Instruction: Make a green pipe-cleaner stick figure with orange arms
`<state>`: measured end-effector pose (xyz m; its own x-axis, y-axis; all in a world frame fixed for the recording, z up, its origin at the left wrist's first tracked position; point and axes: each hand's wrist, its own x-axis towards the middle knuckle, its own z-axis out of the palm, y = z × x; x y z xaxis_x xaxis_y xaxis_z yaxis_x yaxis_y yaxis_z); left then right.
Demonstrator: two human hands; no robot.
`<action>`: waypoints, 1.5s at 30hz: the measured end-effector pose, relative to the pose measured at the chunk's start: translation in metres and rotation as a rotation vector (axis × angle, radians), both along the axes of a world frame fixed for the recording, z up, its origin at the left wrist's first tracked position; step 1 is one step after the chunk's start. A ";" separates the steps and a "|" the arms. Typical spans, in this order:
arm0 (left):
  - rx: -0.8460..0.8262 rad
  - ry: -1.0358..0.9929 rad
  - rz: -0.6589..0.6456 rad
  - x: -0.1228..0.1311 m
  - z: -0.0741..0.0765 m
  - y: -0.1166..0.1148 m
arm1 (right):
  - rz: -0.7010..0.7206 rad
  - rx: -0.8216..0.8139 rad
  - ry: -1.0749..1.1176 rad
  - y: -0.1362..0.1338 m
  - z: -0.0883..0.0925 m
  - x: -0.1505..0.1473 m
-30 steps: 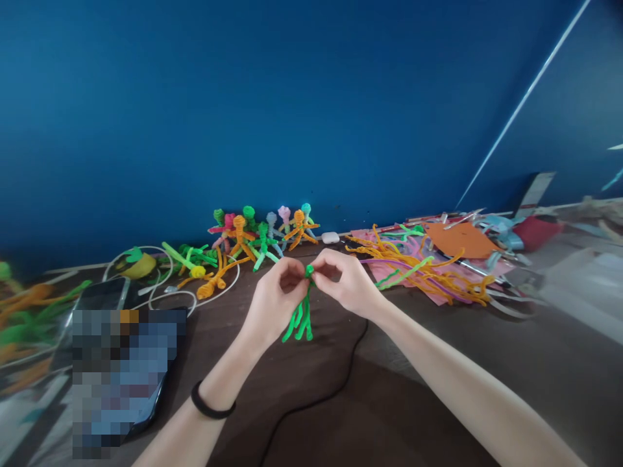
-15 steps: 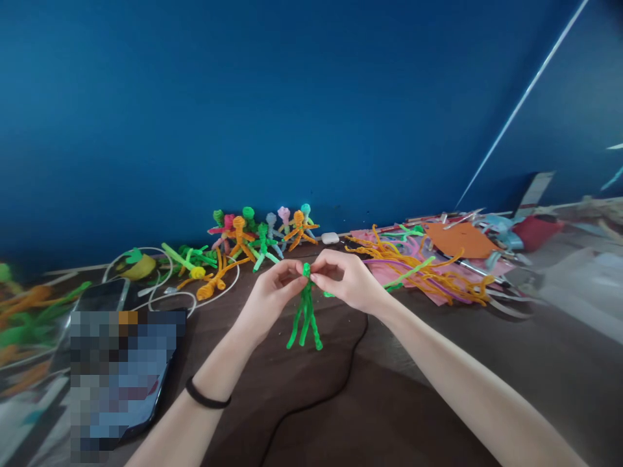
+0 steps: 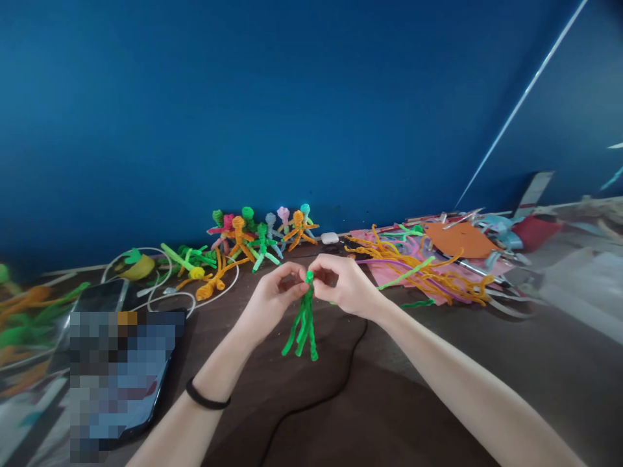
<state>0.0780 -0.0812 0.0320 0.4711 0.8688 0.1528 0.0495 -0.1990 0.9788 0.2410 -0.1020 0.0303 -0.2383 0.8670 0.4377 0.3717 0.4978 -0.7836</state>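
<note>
A green pipe-cleaner figure (image 3: 305,324) hangs upright above the dark table, its several fuzzy strands spreading downward. My left hand (image 3: 276,295) pinches it near the top from the left, thumb against fingers. From the right, my right hand (image 3: 343,285) closes its fingertips on the same small head. Part of that head is hidden by the fingers. Behind my hands, against the blue wall, stands a group of finished-looking pipe-cleaner figures, among them an orange one (image 3: 239,240) and a green one (image 3: 263,245).
Loose orange pipe cleaners (image 3: 428,272) lie on pink sheets at the right, beside an orange sheet (image 3: 460,240). A phone (image 3: 141,389) rests at the left near a white cable (image 3: 171,259). A black cord (image 3: 341,389) crosses the table below my hands. A white case (image 3: 329,238) sits by the wall.
The green figure has dropped slightly and turned, its strands swinging a little to the left. My right hand has shifted its fingers on the head and moved slightly downward.
</note>
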 end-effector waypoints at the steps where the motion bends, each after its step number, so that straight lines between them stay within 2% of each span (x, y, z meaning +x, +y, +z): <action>1: -0.026 -0.019 -0.018 0.000 0.000 0.000 | 0.006 -0.020 0.014 0.000 0.001 -0.001; 6: -0.245 -0.194 -0.139 -0.003 -0.003 0.002 | 0.095 -0.188 0.162 -0.002 0.004 -0.001; 16: -0.483 -0.368 -0.214 -0.005 -0.008 0.004 | 0.139 -0.212 0.162 -0.002 0.007 0.003; 19: -0.510 -0.406 -0.235 -0.005 -0.009 0.004 | 0.140 -0.226 0.162 -0.003 0.008 0.002; 23: -0.497 -0.410 -0.245 -0.005 -0.012 0.006 | 0.135 -0.227 0.161 -0.005 0.010 0.001; 27: -0.450 -0.340 -0.193 -0.005 -0.011 0.004 | 0.122 -0.207 0.136 -0.005 0.008 0.001; 32: -0.217 -0.154 -0.112 -0.004 -0.005 0.002 | 0.032 -0.072 0.004 -0.006 0.008 0.000; 36: -0.060 -0.051 -0.135 -0.003 -0.002 0.001 | 0.007 0.014 -0.113 -0.006 0.011 0.001; 39: -0.052 -0.035 -0.167 -0.003 0.000 -0.001 | -0.019 0.034 -0.117 -0.006 0.012 0.003; 45: -0.113 -0.133 -0.122 -0.005 0.000 0.000 | 0.018 -0.088 0.010 -0.006 0.013 0.003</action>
<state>0.0735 -0.0807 0.0318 0.5556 0.8219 0.1253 -0.0997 -0.0838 0.9915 0.2441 -0.1077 0.0430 -0.2503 0.8977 0.3626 0.3551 0.4335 -0.8282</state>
